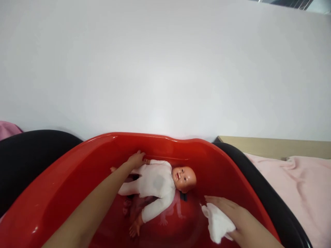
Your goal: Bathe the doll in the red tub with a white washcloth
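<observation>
A baby doll [157, 184] in a white suit lies on its back in a red plastic tub [85, 162], head to the right. My left hand [136, 160] reaches across the tub and its fingers close round the doll's far arm. My right hand [234, 215] is at the lower right inside the tub, fingers wrapped on a white cloth [218, 225] that rests against the tub's inner wall.
The tub sits on a black surface [31, 155]. A pink blanket [297, 186] covers a bed with a beige edge at the right. A white wall fills the upper half. A bit of pink fabric [7, 129] shows at far left.
</observation>
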The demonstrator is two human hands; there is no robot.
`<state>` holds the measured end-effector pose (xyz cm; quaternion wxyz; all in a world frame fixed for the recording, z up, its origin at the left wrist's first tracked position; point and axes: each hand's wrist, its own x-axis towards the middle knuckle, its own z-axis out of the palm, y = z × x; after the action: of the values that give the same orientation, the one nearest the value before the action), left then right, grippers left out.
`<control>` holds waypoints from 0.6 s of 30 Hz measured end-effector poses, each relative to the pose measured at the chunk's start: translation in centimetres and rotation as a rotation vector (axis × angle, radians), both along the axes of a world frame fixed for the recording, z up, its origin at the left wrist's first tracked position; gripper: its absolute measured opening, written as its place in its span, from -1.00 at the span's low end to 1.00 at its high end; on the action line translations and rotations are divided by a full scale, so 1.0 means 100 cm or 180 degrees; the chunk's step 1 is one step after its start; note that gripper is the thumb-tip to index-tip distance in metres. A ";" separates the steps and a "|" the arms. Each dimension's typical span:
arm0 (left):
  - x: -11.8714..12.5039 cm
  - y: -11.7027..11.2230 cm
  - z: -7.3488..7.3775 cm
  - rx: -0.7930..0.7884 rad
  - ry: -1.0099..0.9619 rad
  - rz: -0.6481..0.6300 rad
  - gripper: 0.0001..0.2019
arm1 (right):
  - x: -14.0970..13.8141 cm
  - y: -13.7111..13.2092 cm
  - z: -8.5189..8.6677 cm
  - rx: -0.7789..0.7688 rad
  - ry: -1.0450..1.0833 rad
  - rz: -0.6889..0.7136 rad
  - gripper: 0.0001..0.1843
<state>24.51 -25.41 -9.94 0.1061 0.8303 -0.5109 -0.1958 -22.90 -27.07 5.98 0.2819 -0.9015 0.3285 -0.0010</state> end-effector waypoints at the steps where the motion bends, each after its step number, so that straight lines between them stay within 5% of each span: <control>1: 0.003 -0.003 -0.008 0.0065 -0.0026 -0.0076 -0.57 | 0.002 0.002 -0.001 -0.0007 -0.0019 0.0034 -0.34; 7: 0.000 -0.005 -0.039 0.0084 0.0003 -0.0472 -0.65 | 0.002 -0.007 -0.024 -0.0089 -0.0060 0.0106 -0.30; 11: -0.008 0.001 -0.049 0.0022 0.0125 -0.0430 -0.71 | 0.014 -0.014 -0.025 0.0278 0.0029 0.0062 -0.40; 18: -0.008 0.011 -0.049 -0.0293 0.0716 0.0062 -0.79 | 0.101 -0.026 -0.013 0.0806 -0.0542 0.0277 -0.33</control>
<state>23.71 -24.36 -14.81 0.2027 0.8022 -0.4962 -0.2630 -12.79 -29.62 4.67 0.4200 -0.8687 0.2615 -0.0238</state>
